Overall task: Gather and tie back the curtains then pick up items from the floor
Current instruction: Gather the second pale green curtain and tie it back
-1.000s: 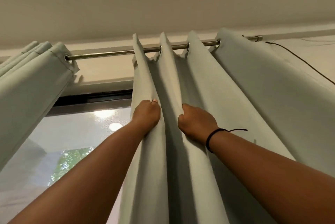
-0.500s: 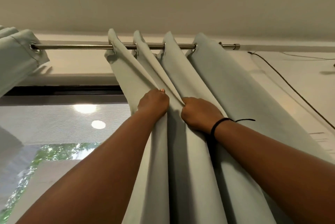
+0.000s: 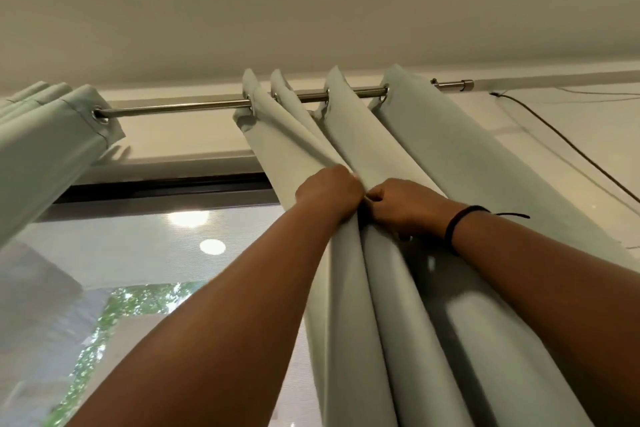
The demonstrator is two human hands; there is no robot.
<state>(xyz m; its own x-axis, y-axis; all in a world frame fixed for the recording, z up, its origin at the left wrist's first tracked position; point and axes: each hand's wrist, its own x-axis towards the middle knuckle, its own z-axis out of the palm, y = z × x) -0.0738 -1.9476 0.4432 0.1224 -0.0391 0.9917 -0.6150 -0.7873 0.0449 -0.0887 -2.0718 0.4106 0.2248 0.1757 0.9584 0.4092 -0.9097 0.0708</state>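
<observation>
Below the rod (image 3: 180,107), left hand (image 3: 329,193), right hand (image 3: 405,207), fingers clamped on curtain (image 3: 443,156) folds

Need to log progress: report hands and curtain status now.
Left hand and right hand both gripping folds of the right curtain, knuckles together. Pleats bunched on the rod, not tied. Nothing in the way.

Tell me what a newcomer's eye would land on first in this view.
First, the two hands at centre: the left hand and right hand each grip folds of the pale right curtain, knuckles nearly meeting. Above them the metal curtain rod spans the window, with the left curtain bunched at the far left.
</observation>
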